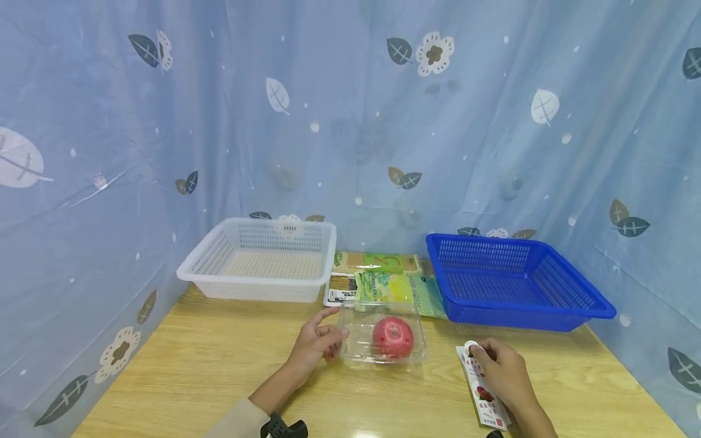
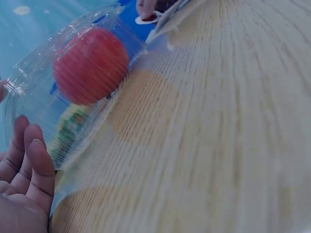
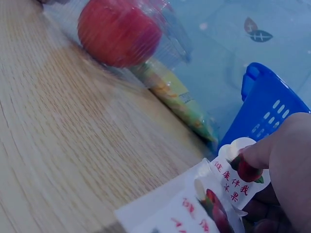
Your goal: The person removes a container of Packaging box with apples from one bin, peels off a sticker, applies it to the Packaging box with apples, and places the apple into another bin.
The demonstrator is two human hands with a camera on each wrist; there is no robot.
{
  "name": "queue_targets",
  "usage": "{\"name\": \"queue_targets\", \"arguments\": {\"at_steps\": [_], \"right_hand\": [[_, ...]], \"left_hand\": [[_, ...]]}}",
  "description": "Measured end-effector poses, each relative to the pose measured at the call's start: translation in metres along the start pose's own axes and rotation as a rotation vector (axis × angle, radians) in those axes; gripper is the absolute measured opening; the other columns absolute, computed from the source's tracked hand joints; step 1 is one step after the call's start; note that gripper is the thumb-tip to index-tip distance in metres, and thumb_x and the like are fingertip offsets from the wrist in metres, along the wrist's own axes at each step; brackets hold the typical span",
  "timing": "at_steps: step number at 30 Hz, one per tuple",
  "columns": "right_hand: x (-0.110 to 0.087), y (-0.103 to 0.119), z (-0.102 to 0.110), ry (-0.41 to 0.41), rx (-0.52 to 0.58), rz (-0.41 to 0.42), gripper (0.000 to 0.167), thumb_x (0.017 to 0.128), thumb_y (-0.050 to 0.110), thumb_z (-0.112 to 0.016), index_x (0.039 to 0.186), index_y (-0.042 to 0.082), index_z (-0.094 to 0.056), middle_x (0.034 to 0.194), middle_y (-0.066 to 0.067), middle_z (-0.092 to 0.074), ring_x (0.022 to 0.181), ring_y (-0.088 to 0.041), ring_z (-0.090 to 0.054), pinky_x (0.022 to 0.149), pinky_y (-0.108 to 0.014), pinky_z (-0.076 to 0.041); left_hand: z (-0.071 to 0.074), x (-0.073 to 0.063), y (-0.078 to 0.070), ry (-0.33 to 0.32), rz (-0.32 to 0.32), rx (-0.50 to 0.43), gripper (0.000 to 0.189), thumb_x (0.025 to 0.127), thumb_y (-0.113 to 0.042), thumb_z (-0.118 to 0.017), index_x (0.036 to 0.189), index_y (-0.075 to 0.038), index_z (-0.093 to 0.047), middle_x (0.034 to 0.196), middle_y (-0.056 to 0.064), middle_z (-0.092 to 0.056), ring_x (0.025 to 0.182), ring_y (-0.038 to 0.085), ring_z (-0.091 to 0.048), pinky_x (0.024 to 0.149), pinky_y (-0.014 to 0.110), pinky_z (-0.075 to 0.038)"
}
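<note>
A clear plastic clamshell box point(image 1: 358, 347) stands closed on the table with a red apple-like fruit point(image 1: 393, 337) inside. My left hand point(image 1: 314, 347) is at the box's left side, thumb and forefinger by its edge. In the left wrist view its other fingers point(image 2: 41, 165) are loosely bent beside the box wall. On the right, my right hand point(image 1: 506, 371) pinches the far end of a strip of white stickers point(image 1: 487, 398) printed with red fruit and red writing. Seen from the right wrist, the thumb presses on the round end of a sticker point(image 3: 238, 170).
A white basket point(image 1: 257, 281) stands at the back left and a blue basket point(image 1: 520, 310) at the back right. Between them lie flat packages, among them a green-yellow bag point(image 1: 389, 287). A patterned blue curtain point(image 1: 350, 134) hangs behind the table point(image 1: 219, 353).
</note>
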State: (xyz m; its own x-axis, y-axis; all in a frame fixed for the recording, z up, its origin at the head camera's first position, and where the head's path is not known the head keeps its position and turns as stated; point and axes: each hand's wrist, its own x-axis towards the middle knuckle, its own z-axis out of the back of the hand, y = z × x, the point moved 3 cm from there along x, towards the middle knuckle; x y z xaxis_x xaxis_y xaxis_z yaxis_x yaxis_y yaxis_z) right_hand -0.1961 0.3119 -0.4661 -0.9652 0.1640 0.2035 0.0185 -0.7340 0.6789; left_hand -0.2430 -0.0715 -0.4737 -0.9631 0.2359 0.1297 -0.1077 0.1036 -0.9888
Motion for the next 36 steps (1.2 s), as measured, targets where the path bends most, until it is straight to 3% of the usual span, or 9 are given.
{"name": "queue_targets", "arguments": {"at_steps": [8, 17, 26, 36], "right_hand": [[-0.002, -0.001, -0.010, 0.040, 0.084, -0.034, 0.020, 0.093, 0.015, -0.070, 0.105, 0.000, -0.065, 0.084, -0.007, -0.065, 0.066, -0.016, -0.059, 0.052, -0.027, -0.052], [-0.003, 0.000, -0.012, 0.059, 0.122, -0.049, 0.026, 0.094, 0.014, -0.068, 0.113, -0.003, -0.060, 0.082, -0.008, -0.063, 0.064, -0.017, -0.059, 0.051, -0.028, -0.054], [-0.005, 0.002, 0.003, 0.046, -0.011, -0.015, 0.040, 0.094, 0.024, -0.071, 0.120, -0.001, -0.055, 0.086, -0.005, -0.065, 0.073, -0.017, -0.056, 0.062, -0.029, -0.044], [0.000, 0.004, 0.001, -0.029, 0.093, 0.063, 0.018, 0.096, 0.015, -0.068, 0.108, 0.003, -0.062, 0.076, -0.002, -0.056, 0.063, -0.011, -0.049, 0.053, -0.024, -0.043]], "left_hand": [[0.003, -0.009, 0.002, -0.026, 0.015, 0.024, 0.069, 0.091, -0.014, -0.075, 0.150, -0.005, -0.041, 0.068, 0.000, -0.060, 0.055, 0.011, -0.052, 0.051, 0.022, -0.044], [0.004, -0.012, 0.005, -0.026, 0.022, 0.023, 0.069, 0.092, -0.016, -0.075, 0.151, -0.006, -0.040, 0.068, -0.001, -0.061, 0.056, 0.010, -0.053, 0.051, 0.021, -0.044], [-0.003, -0.004, 0.005, 0.003, -0.003, 0.027, 0.068, 0.093, -0.017, -0.074, 0.150, -0.005, -0.041, 0.068, 0.000, -0.060, 0.055, 0.011, -0.052, 0.051, 0.021, -0.043], [-0.002, -0.003, 0.000, -0.018, -0.008, 0.048, 0.067, 0.092, -0.016, -0.074, 0.150, -0.006, -0.042, 0.069, 0.001, -0.061, 0.056, 0.012, -0.053, 0.051, 0.022, -0.044]]}}
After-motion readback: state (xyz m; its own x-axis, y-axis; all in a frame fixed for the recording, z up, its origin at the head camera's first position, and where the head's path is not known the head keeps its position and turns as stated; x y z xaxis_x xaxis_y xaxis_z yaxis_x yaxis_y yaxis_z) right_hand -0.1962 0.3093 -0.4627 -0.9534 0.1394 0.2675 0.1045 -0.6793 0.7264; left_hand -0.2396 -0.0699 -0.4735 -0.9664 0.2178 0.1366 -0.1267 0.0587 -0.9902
